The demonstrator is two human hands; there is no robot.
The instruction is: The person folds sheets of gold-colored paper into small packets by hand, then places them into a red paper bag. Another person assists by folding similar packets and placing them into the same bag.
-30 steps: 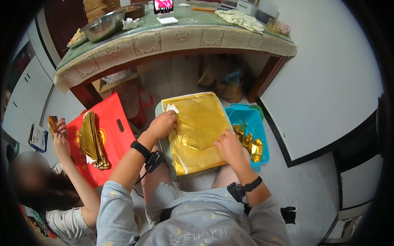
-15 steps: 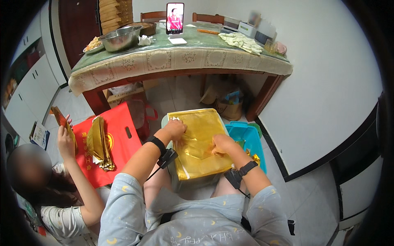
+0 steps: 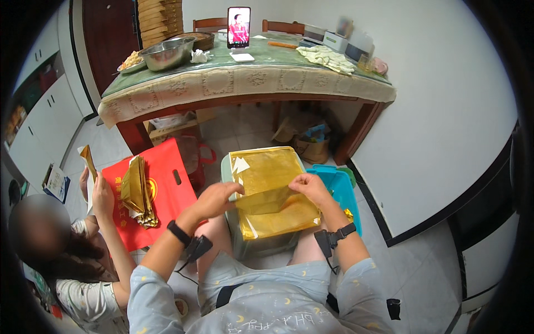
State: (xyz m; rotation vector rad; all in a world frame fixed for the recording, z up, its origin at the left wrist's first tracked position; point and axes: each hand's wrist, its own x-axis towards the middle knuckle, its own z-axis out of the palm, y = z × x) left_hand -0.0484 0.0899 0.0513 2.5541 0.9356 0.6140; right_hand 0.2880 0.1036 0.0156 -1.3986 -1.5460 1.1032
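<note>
A stack of gold foil paper (image 3: 272,165) with white showing at some corners lies on a pale green box (image 3: 227,170) between my knees. Between my hands a folded gold foil sheet (image 3: 261,205) is raised off the stack, its fold stretched from side to side. My left hand (image 3: 216,199) has its fingers closed on the sheet's left end. At the other end, my right hand (image 3: 311,188) pinches the sheet between thumb and fingers. To my left, a co-worker's hands (image 3: 100,192) hold up another piece of gold foil paper (image 3: 88,160).
Folded gold papers (image 3: 139,192) are piled on a red bag (image 3: 167,161) at left. A turquoise bin (image 3: 347,195) with gold pieces stands right of the box. Beyond is a cloth-edged table (image 3: 222,82) bearing a phone on a stand (image 3: 238,28) and a metal bowl (image 3: 167,53).
My hands have drawn nearer to me and lifted the sheet, now folded, off the stack. My left hand moved left. The co-worker's paper has turned.
</note>
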